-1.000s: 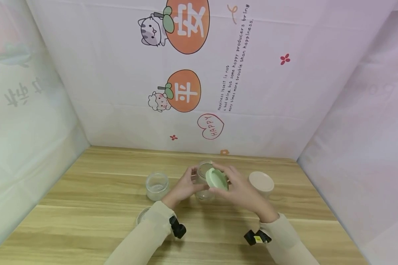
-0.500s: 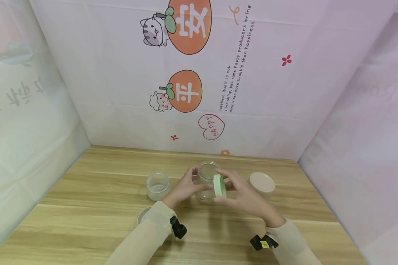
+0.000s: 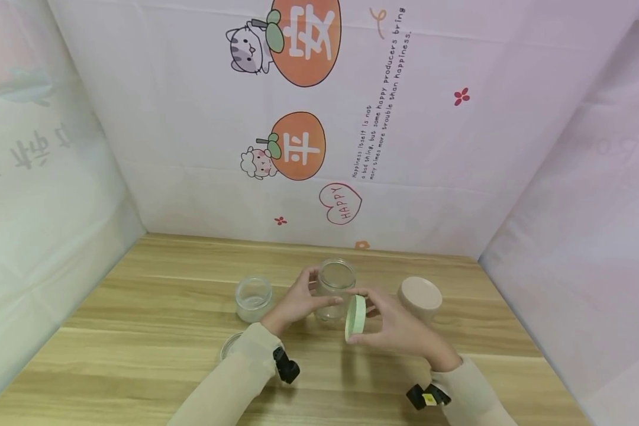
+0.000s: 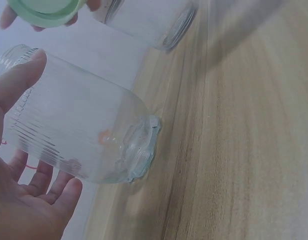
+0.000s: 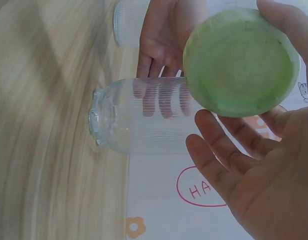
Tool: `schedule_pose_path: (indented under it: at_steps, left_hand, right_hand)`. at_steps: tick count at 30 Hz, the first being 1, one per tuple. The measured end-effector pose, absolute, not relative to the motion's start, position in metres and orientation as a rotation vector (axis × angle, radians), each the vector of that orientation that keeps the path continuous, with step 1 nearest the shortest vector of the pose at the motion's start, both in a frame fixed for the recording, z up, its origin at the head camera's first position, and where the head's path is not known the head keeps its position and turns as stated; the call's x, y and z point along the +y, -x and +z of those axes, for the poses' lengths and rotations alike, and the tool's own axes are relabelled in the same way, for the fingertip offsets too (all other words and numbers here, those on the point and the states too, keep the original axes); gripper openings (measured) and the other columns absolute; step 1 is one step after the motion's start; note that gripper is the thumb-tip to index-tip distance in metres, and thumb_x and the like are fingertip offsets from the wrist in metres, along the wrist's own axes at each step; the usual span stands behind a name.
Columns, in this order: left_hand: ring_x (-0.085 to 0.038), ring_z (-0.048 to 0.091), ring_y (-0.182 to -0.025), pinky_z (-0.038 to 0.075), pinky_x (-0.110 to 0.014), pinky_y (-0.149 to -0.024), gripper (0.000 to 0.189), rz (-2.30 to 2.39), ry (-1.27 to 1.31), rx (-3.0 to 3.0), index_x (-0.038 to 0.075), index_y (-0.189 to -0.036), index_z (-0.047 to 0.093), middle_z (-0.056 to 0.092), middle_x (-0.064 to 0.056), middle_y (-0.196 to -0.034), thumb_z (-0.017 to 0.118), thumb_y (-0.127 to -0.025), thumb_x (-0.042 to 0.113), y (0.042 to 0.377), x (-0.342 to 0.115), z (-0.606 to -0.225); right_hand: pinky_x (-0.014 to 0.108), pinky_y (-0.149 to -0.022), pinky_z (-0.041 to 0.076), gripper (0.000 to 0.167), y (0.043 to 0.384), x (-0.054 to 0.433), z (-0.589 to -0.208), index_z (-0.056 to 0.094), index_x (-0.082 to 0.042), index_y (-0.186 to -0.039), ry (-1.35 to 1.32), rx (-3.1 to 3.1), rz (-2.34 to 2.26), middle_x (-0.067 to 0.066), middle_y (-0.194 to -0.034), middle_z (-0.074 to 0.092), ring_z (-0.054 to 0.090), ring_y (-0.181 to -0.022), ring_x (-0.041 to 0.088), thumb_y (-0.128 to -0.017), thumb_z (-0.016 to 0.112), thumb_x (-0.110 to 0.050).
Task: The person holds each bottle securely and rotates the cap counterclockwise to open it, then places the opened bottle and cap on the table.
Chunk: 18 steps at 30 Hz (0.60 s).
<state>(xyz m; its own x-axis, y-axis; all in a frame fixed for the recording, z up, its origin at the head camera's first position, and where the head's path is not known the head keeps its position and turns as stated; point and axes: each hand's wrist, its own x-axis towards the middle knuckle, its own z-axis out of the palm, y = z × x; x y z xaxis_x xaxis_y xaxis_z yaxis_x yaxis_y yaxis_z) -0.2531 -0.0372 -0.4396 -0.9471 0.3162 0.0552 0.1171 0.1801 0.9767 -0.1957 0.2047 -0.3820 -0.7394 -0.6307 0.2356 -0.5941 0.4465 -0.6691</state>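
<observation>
A clear ribbed jar (image 3: 336,276) stands uncapped on the wooden table. My left hand (image 3: 298,300) holds it from the left, thumb at the near side and fingers behind. In the left wrist view the thumb lies by the rim of the jar (image 4: 89,115) and the fingers curve along its ribbed side. My right hand (image 3: 399,326) pinches a pale green lid (image 3: 356,318) between thumb and fingers. The lid is tipped on edge, just right of the jar and apart from its mouth. The right wrist view looks onto one round face of the lid (image 5: 241,62).
Left of the hands stands a short open glass jar (image 3: 253,299). A clear round rim (image 3: 229,345) shows partly behind the left sleeve. To the right is a jar with a beige lid (image 3: 420,293). Printed white cloth (image 3: 431,195) walls the table's back and sides.
The green lid has turned from slanted over the jar to upright on edge, moving right and toward the person with the right hand. The left hand and jar stay nearly in place.
</observation>
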Motion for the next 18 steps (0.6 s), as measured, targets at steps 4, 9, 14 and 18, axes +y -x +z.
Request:
schedule_pose_path:
  at_steps: [4,9,14,18]
  left_hand:
    - [-0.041,0.038,-0.138,0.036,-0.056,-0.11,0.095,1.861,-0.421,2.294,0.007,-0.151,0.03,0.035,-0.018,-0.153,0.085,-0.081,0.04,0.253,-0.037,-0.439]
    - [-0.041,0.036,-0.139,0.036,-0.056,-0.11,0.095,1.863,-0.416,2.289,0.007,-0.151,0.029,0.033,-0.019,-0.153,0.085,-0.081,0.039,0.252,-0.037,-0.44]
    - [-0.041,0.036,-0.139,0.036,-0.056,-0.11,0.093,1.865,-0.416,2.286,0.008,-0.151,0.03,0.034,-0.018,-0.153,0.084,-0.082,0.038,0.251,-0.036,-0.44]
    - [-0.041,0.037,-0.138,0.036,-0.056,-0.11,0.09,1.851,-0.415,2.298,0.008,-0.15,0.031,0.035,-0.017,-0.151,0.084,-0.083,0.036,0.251,-0.036,-0.437]
  right_hand:
    - [0.042,-0.091,0.053,0.081,0.195,0.208,-0.386,0.046,-0.01,-0.143,1.148,2.617,-1.133,0.002,-0.127,0.057,0.058,-0.109,0.02,-0.08,0.084,-0.045]
    - [0.037,-0.091,0.053,0.084,0.192,0.213,-0.394,0.046,-0.008,-0.141,1.117,2.581,-1.061,-0.004,-0.122,0.058,0.058,-0.107,0.021,-0.078,0.084,-0.049]
    - [0.035,-0.091,0.054,0.083,0.189,0.214,-0.406,0.046,-0.01,-0.141,1.101,2.503,-1.014,-0.003,-0.123,0.058,0.059,-0.109,0.021,-0.078,0.084,-0.049]
    - [0.032,-0.091,0.053,0.079,0.189,0.213,-0.415,0.044,-0.013,-0.14,1.128,2.417,-1.032,0.0,-0.125,0.058,0.059,-0.11,0.017,-0.08,0.085,-0.043]
